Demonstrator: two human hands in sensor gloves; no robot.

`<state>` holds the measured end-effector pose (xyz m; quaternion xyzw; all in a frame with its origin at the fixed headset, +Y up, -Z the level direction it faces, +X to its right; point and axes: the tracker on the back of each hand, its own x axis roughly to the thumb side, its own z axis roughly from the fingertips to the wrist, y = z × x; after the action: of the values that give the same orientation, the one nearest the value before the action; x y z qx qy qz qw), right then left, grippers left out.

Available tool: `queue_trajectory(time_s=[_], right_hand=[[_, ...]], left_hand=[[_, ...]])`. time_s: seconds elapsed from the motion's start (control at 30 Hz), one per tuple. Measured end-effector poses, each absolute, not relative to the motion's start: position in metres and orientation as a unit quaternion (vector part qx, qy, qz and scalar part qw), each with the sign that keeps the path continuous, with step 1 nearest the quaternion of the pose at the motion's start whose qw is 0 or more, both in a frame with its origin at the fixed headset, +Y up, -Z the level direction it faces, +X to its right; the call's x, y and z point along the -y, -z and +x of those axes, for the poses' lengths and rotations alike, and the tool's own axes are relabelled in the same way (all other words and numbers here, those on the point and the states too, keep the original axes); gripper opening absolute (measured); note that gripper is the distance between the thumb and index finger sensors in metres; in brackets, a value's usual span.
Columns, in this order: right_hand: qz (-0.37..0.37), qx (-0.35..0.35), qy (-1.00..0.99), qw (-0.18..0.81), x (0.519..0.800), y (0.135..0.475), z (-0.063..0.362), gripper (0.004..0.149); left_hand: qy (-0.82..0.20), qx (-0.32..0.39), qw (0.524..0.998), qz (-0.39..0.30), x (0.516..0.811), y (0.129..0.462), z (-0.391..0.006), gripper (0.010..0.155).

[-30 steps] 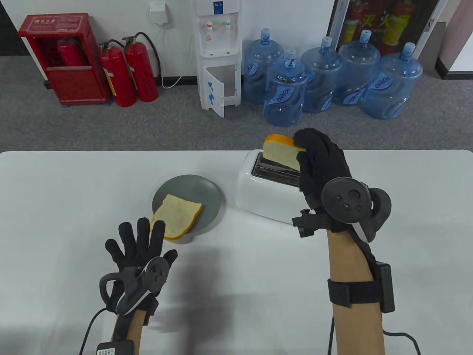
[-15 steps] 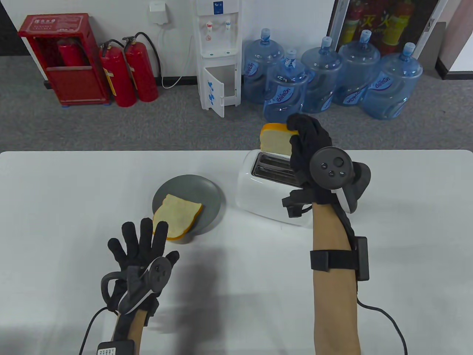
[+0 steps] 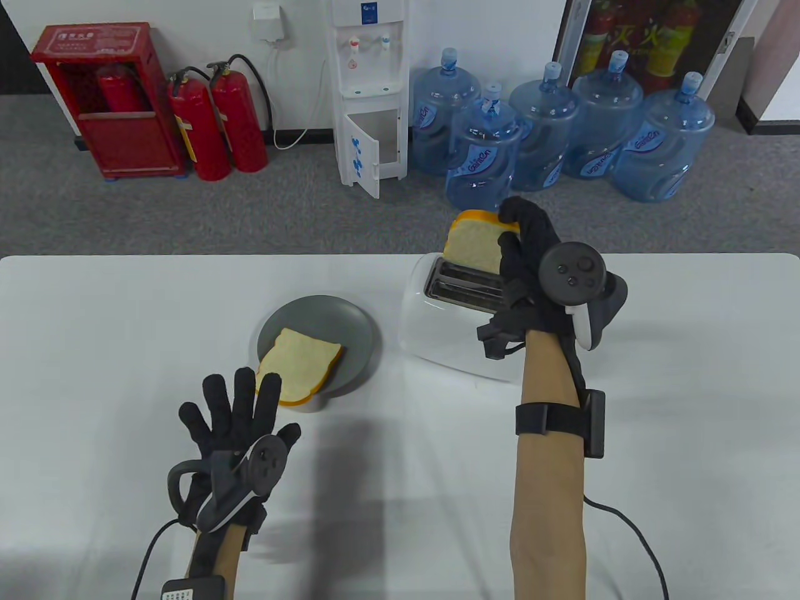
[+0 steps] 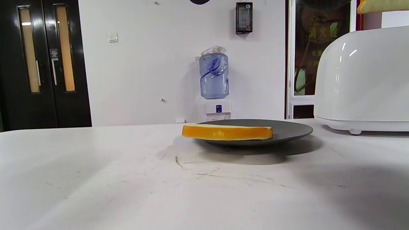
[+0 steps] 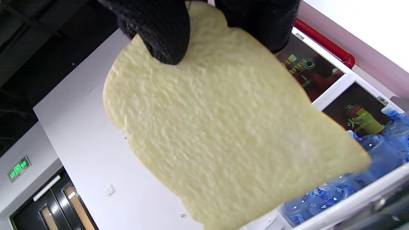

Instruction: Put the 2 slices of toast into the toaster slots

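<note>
At right of centre in the table view, the right hand (image 3: pixel 531 262) pinched one slice of toast (image 3: pixel 476 242) by its edge, upright above the far slot of the white toaster (image 3: pixel 447 325). The second slice (image 3: pixel 300 365) lay flat, overhanging the grey plate (image 3: pixel 350 319), left of the toaster. At lower left, the left hand (image 3: pixel 234 412) hovered with fingers spread, empty. Behind, blue water jugs (image 3: pixel 481 156) read "GainOn".

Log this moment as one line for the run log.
right hand: holds toast slice over toaster | left hand: open, idle | second slice: on plate
</note>
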<state>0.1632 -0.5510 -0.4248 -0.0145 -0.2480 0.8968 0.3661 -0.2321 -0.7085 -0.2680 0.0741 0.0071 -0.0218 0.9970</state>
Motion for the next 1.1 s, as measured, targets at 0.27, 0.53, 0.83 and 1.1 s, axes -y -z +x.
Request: queue_trajectory(time_s=[0.27, 0.53, 0.83, 1.1], right_hand=[[-0.012, 0.233, -0.904, 0.358, 0.561, 0.433, 0.16, 0.051], [-0.016, 0.232, -0.903, 0.361, 0.572, 0.437, 0.163, 0.052], [-0.026, 0.231, -0.901, 0.367, 0.581, 0.442, 0.166, 0.052], [-0.034, 0.227, -0.904, 0.36, 0.59, 0.445, 0.171, 0.052]], left_hand=[[0.037, -0.001, 0.997, 0.069, 0.712, 0.268, -0.227, 0.076], [0.037, -0.007, 0.997, 0.063, 0.715, 0.27, -0.232, 0.076], [0.04, -0.008, 0.997, 0.062, 0.714, 0.27, -0.232, 0.076], [0.041, -0.007, 0.997, 0.063, 0.713, 0.269, -0.232, 0.075]])
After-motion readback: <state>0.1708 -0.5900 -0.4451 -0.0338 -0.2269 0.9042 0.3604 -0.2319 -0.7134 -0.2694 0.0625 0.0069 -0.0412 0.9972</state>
